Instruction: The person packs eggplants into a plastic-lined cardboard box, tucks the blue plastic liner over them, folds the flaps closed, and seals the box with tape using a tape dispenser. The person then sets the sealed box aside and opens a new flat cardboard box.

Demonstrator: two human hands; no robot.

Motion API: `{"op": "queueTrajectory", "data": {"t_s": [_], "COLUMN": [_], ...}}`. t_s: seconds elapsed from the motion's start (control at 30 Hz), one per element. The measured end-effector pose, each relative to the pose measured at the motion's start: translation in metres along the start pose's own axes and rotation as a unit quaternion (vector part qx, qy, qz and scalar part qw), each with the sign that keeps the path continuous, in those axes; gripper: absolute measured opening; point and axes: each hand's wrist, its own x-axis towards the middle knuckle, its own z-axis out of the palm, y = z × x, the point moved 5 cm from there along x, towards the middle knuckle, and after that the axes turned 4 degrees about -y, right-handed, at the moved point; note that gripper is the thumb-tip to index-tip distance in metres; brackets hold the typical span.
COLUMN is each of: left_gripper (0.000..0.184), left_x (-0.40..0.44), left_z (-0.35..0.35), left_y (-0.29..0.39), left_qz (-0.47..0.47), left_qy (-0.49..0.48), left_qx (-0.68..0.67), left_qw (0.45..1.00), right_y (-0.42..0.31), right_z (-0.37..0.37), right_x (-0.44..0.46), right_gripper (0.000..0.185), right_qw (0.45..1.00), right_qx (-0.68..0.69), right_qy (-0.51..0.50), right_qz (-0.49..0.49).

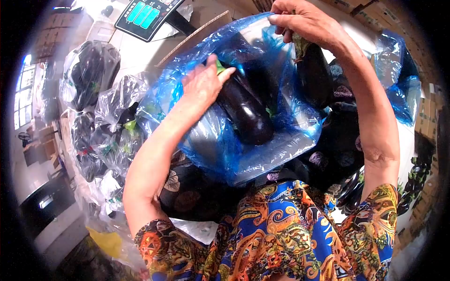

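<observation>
A large blue plastic bag lies spread over my lap. My left hand grips a dark purple eggplant near its green cap, inside the bag's mouth; the fingers are slightly blurred. Other dark eggplant shapes lie behind it in the bag. At the top of the bag, my right hand is closed, thumb and finger pinching at the blue rim. Its other fingers are curled at the stem of a second eggplant, which hangs outside the bag's right side.
A scale with a lit display stands at the upper left. Clear bags of eggplants are piled along the left. More blue plastic sits at the right, with loose eggplants below it. A cardboard edge rises behind the bag.
</observation>
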Motion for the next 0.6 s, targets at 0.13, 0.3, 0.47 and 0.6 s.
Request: {"op": "queueTrajectory", "data": {"t_s": [0.13, 0.3, 0.47, 0.6], "left_gripper": [0.058, 0.05, 0.052, 0.095], "left_x": [0.0, -0.001, -0.028, -0.057], "left_z": [0.009, 0.006, -0.053, -0.102], "left_y": [-0.006, -0.006, 0.011, 0.046], "left_qz": [0.033, 0.055, 0.128, 0.207], "left_qy": [-0.012, -0.036, -0.1, -0.172], "left_qx": [-0.003, 0.018, -0.161, -0.485], "left_qw": [0.999, 0.998, 0.974, 0.832], "right_y": [-0.017, -0.053, -0.095, -0.13], "right_z": [-0.014, -0.032, -0.044, -0.029], "right_x": [-0.014, -0.05, -0.099, -0.124], "right_gripper": [0.023, 0.024, 0.027, 0.02], "right_qw": [0.997, 0.965, 0.915, 0.937], "right_qx": [-0.029, -0.123, -0.095, 0.129], "right_qy": [0.064, 0.21, 0.318, 0.161], "right_qz": [-0.018, -0.093, -0.228, -0.28]}}
